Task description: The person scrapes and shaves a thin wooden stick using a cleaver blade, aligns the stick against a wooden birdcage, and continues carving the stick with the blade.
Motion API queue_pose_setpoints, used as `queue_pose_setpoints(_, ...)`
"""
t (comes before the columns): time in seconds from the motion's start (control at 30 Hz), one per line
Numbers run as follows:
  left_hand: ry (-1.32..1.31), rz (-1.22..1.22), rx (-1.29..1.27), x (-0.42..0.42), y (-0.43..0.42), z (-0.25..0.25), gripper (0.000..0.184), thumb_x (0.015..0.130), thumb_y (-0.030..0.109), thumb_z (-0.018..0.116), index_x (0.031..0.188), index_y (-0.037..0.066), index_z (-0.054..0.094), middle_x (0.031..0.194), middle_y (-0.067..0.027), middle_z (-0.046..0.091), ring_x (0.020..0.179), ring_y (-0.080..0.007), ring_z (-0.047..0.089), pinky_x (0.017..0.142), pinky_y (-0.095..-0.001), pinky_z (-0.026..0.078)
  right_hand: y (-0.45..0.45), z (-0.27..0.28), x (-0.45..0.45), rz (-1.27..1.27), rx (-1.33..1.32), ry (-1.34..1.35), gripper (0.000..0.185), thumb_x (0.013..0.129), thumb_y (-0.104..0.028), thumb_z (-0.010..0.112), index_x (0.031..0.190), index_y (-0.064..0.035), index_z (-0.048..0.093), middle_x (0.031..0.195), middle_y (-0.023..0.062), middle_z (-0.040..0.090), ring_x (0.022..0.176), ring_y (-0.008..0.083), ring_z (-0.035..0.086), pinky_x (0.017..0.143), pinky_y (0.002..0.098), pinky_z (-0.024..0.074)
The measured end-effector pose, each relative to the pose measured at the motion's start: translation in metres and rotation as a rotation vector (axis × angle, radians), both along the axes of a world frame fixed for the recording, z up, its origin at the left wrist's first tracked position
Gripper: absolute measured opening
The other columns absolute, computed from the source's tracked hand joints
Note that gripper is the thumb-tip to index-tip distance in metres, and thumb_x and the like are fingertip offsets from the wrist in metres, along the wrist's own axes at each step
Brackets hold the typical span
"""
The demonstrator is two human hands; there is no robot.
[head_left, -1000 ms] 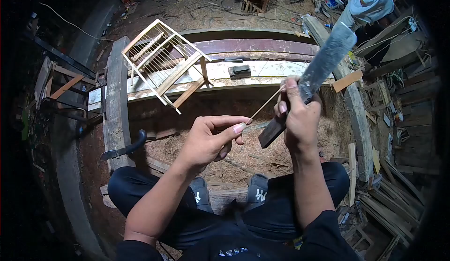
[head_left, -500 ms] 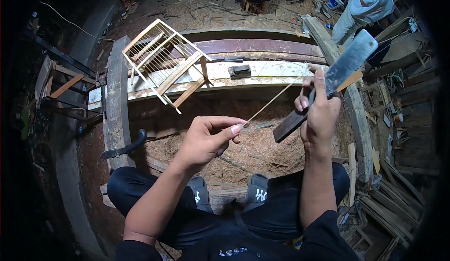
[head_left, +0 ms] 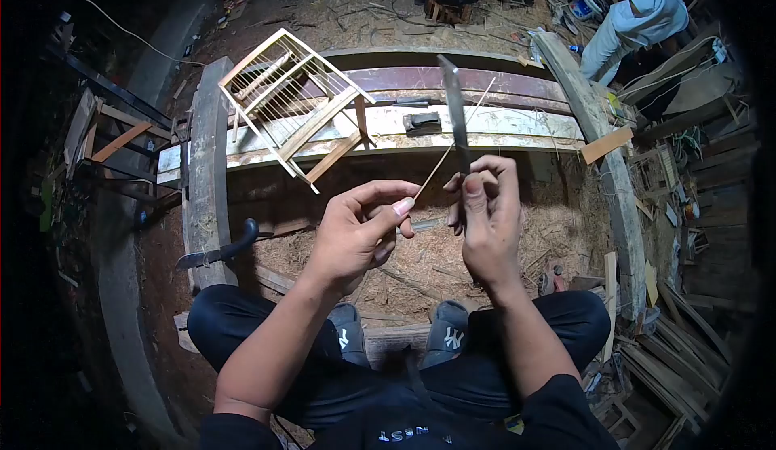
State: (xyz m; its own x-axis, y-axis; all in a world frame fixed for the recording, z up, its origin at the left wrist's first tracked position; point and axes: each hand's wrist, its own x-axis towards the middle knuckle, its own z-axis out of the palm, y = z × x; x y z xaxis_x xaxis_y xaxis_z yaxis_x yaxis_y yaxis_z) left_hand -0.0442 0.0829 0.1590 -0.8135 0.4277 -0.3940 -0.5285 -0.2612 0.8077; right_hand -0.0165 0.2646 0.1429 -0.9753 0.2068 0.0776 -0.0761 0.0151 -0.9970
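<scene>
Between the thumb and fingers of my left hand [head_left: 360, 228] is the lower end of a thin wooden stick [head_left: 439, 159], which slants up and to the right. My right hand [head_left: 491, 228] grips a broad-bladed knife [head_left: 457, 114]; its blade points away from me and shows nearly edge-on, close beside the stick. Whether blade and stick touch, I cannot tell. Beyond my left hand, a wooden frame with thin parallel bars [head_left: 323, 122], like part of a cage, rests tilted on the bench. A small dark block-like object [head_left: 422, 122] lies on the white board [head_left: 517, 126].
A curved knife with a black handle [head_left: 230, 250] lies across the left beam [head_left: 208, 155]. A flat wood piece [head_left: 606, 144] rests on the right beam [head_left: 618, 207]. Shavings [head_left: 420, 268] cover the ground. Scrap wood [head_left: 671, 369] piles up at right; a person [head_left: 638, 25] bends at upper right.
My right hand has moved left toward the stick, turning the knife from flat and slanted to upright and edge-on. The stick now points more steeply away from me. My left hand has barely moved.
</scene>
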Motion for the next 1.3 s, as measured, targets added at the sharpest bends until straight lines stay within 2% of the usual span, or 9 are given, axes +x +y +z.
queue_pose_setpoints(0.1,-0.020,0.029,0.043,0.000,-0.001,-0.002,0.023,0.095,0.008,0.061,0.117,0.000,0.062,0.074,-0.0036,0.064,0.045,-0.0011,0.043,0.040,-0.0169,0.030,-0.013,-0.006,0.009,-0.019,0.157,0.058,0.022,0.095,-0.020,0.063,0.104,-0.0024,0.053,0.093,0.0123,0.058,0.075,0.0136,0.058,0.060,0.0276,0.0475)
queue_pose_setpoints(0.17,-0.025,0.043,0.071,0.000,-0.003,-0.008,0.022,0.095,0.006,0.060,0.116,0.000,0.062,0.075,-0.0034,0.064,0.045,-0.0016,0.042,0.040,-0.0169,0.030,-0.021,0.001,0.011,-0.088,0.415,0.228,0.021,0.085,-0.015,0.074,0.096,-0.0041,0.059,0.099,0.0134,0.054,0.076,0.0226,0.060,0.061,0.0310,0.0487)
queue_pose_setpoints(0.23,-0.029,0.057,0.100,-0.001,-0.003,-0.010,0.021,0.095,0.003,0.059,0.115,0.000,0.062,0.076,-0.0032,0.064,0.045,-0.0020,0.042,0.040,-0.0170,0.030,-0.023,-0.003,0.015,-0.063,0.514,0.313,0.023,0.081,-0.012,0.077,0.094,-0.0038,0.060,0.100,0.0132,0.052,0.074,0.0226,0.059,0.060,0.0318,0.0478)
queue_pose_setpoints(0.4,-0.111,0.097,0.136,0.001,-0.003,-0.014,0.020,0.092,-0.001,0.057,0.111,0.000,0.062,0.077,-0.0019,0.063,0.046,-0.0028,0.042,0.040,-0.0176,0.030,-0.025,-0.005,0.015,-0.071,0.507,0.378,0.024,0.076,-0.007,0.080,0.085,0.0007,0.059,0.088,0.0126,0.052,0.067,0.0202,0.055,0.057,0.0309,0.0451)
queue_pose_setpoints(0.53,-0.159,0.098,0.218,0.001,-0.006,-0.006,0.020,0.092,-0.001,0.055,0.111,0.000,0.062,0.078,-0.0022,0.064,0.046,-0.0030,0.041,0.042,-0.0174,0.031,-0.026,-0.004,0.016,-0.042,0.493,0.383,0.024,0.076,-0.006,0.080,0.084,0.0010,0.059,0.088,0.0124,0.052,0.068,0.0200,0.055,0.056,0.0309,0.0451)
queue_pose_setpoints(0.87,-0.157,0.146,0.166,0.000,-0.002,-0.009,0.019,0.092,-0.002,0.055,0.108,0.000,0.064,0.081,-0.0022,0.063,0.047,-0.0030,0.040,0.042,-0.0170,0.033,-0.028,-0.002,0.017,-0.055,0.490,0.341,0.022,0.075,-0.007,0.081,0.083,0.0015,0.062,0.085,0.0116,0.050,0.064,0.0183,0.055,0.053,0.0306,0.0429)
queue_pose_setpoints(0.97,-0.166,0.123,0.208,0.001,-0.002,-0.015,0.019,0.092,-0.002,0.055,0.109,0.001,0.064,0.080,-0.0021,0.063,0.047,-0.0028,0.039,0.042,-0.0170,0.033,-0.025,-0.009,0.009,-0.164,0.523,0.345,0.022,0.075,-0.008,0.081,0.081,0.0019,0.062,0.084,0.0118,0.050,0.063,0.0179,0.052,0.051,0.0310,0.0413)
queue_pose_setpoints(1.1,-0.198,0.185,0.175,-0.001,0.000,-0.005,0.020,0.094,-0.001,0.054,0.111,0.001,0.065,0.076,-0.0033,0.063,0.045,-0.0026,0.039,0.038,-0.0172,0.029,-0.031,-0.004,0.017,-0.063,0.530,0.348,0.020,0.075,-0.007,0.080,0.079,0.0020,0.062,0.080,0.0109,0.048,0.062,0.0195,0.050,0.052,0.0309,0.0400)
queue_pose_setpoints(1.3,-0.208,0.139,0.111,-0.001,-0.003,-0.011,0.025,0.098,0.004,0.053,0.120,0.001,0.063,0.080,-0.0031,0.065,0.045,-0.0023,0.036,0.039,-0.0175,0.030,-0.030,-0.011,0.010,-0.170,0.503,0.310,0.023,0.075,-0.010,0.081,0.078,0.0012,0.061,0.080,0.0110,0.047,0.062,0.0194,0.049,0.052,0.0314,0.0399)
